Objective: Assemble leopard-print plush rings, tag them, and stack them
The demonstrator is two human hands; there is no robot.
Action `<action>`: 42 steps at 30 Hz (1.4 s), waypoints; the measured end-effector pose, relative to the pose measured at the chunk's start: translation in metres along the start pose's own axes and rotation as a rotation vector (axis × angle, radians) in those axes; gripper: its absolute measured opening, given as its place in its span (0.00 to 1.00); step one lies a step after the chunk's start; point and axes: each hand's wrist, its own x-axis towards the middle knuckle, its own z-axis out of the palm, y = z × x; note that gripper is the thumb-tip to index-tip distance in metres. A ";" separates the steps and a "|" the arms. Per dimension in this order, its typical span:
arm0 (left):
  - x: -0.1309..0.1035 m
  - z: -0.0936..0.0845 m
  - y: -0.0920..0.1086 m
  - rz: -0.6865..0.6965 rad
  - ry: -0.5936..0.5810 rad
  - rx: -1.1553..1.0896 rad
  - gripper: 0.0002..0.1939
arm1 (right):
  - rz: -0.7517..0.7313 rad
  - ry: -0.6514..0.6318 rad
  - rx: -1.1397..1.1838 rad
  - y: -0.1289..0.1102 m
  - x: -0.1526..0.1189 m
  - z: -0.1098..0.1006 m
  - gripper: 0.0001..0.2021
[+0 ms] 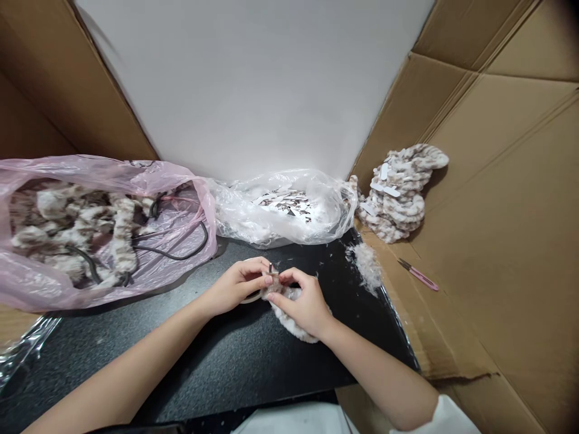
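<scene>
Between my hands is a fluffy white-and-brown furry band [294, 328], its lower loop resting on the dark tabletop. My left hand [236, 287] pinches one end of it, where a short dark tip sticks up by the thumb. With thumb and fingers closed, my right hand [308, 306] grips the same band just beside that end and covers part of the loop. Partly under my left hand lies a pale ring [250, 299], which looks like a tape roll; most of it is hidden.
At the left, a pink plastic bag [169, 283] holds furry pieces and dark cords. Behind my hands sits a clear bag [235, 220] of paper scraps. On cardboard at right are stacked furry bands [398, 193] with white tags, a pink cutter [418, 275] and loose fluff [367, 265].
</scene>
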 end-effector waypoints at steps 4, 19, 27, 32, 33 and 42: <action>0.000 -0.010 0.002 -0.017 -0.154 0.013 0.14 | 0.025 0.013 0.058 0.000 0.000 -0.001 0.14; -0.001 -0.011 0.007 -0.054 -0.244 0.072 0.14 | 0.008 -0.331 -0.140 0.006 0.008 -0.036 0.15; -0.004 -0.006 0.010 -0.214 -0.296 -0.107 0.17 | 0.065 -0.359 0.050 0.005 0.014 -0.042 0.07; -0.005 -0.001 0.005 -0.268 -0.292 -0.185 0.19 | 0.082 -0.298 0.219 0.010 0.018 -0.038 0.10; -0.005 0.001 0.004 -0.279 -0.303 -0.200 0.19 | 0.070 -0.283 0.217 0.011 0.018 -0.038 0.11; -0.006 0.008 0.001 -0.296 -0.224 -0.284 0.16 | -0.203 -0.124 -0.108 0.005 0.019 -0.037 0.03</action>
